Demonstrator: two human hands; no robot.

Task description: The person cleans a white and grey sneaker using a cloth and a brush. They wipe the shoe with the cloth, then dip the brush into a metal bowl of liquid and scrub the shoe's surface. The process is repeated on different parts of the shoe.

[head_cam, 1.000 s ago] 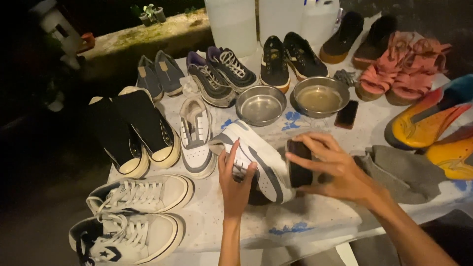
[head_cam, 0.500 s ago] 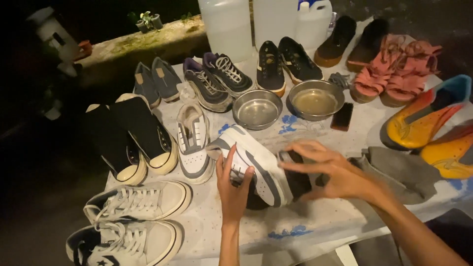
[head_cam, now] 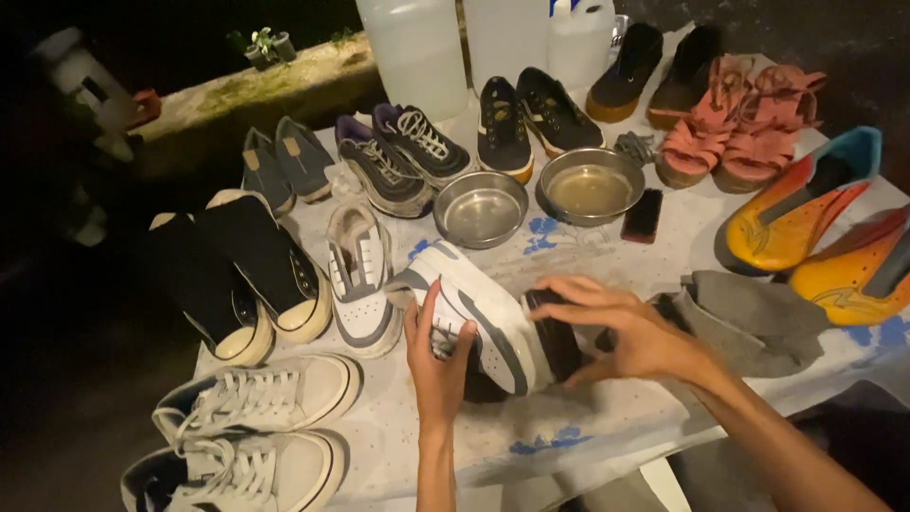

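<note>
Both hands meet mid-counter: the left hand clasps a white sneaker with grey stripe tipped on its side, the right hand curls around a black brush pressed against its sole, near 2 steel bowls.

A: Classify the location.

B: Outdoor shoe-cleaning station, at night. The counter carries a cloth with blue print and many pairs of footwear: sneakers at lower left, sandals at upper right, orange boots at right.

A: Supporting evidence?

B: Two metal bowls at centre, one holding liquid. Translucent jugs at top centre. A grey rag at right. A mossy ledge with small potted plants at upper left; surroundings dark.
</note>
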